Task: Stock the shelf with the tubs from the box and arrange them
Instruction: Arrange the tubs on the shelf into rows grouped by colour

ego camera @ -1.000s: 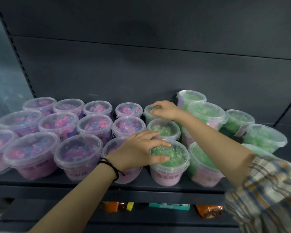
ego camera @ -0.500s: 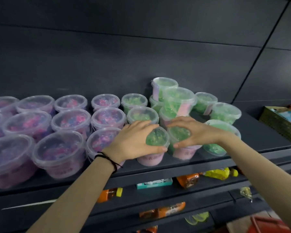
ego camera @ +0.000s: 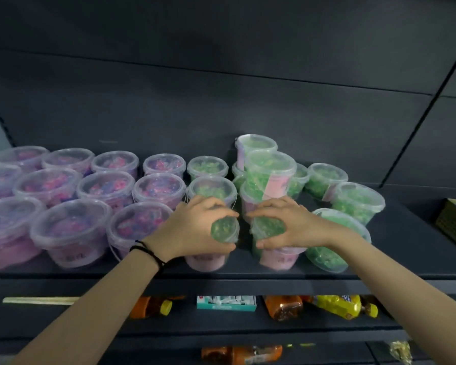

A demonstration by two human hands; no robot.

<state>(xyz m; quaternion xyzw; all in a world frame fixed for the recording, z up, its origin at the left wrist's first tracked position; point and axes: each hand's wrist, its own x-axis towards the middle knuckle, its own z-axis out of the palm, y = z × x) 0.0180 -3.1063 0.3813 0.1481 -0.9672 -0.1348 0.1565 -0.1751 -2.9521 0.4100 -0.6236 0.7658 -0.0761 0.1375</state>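
Right now, at the front edge of the shelf (ego camera: 142, 273), my left hand (ego camera: 195, 230) curls over the lid of the left green tub (ego camera: 207, 259) and my right hand (ego camera: 287, 227) over the right green tub (ego camera: 281, 259). Each grips its tub from above. The two tubs stand just beside each other, and I judge I'm squaring a front row level with the purple tubs (ego camera: 71, 233). A tilted green tub (ego camera: 334, 246) leans just right of my right hand. Farther back sits a loose green stack (ego camera: 270, 172), not yet sorted.

Front tubs (ego camera: 224, 231) half under left hand (ego camera: 195, 230), right hand (ego camera: 290, 227), labels (ego camera: 283, 259) blurred, basket (ego camera: 454, 219) cut off
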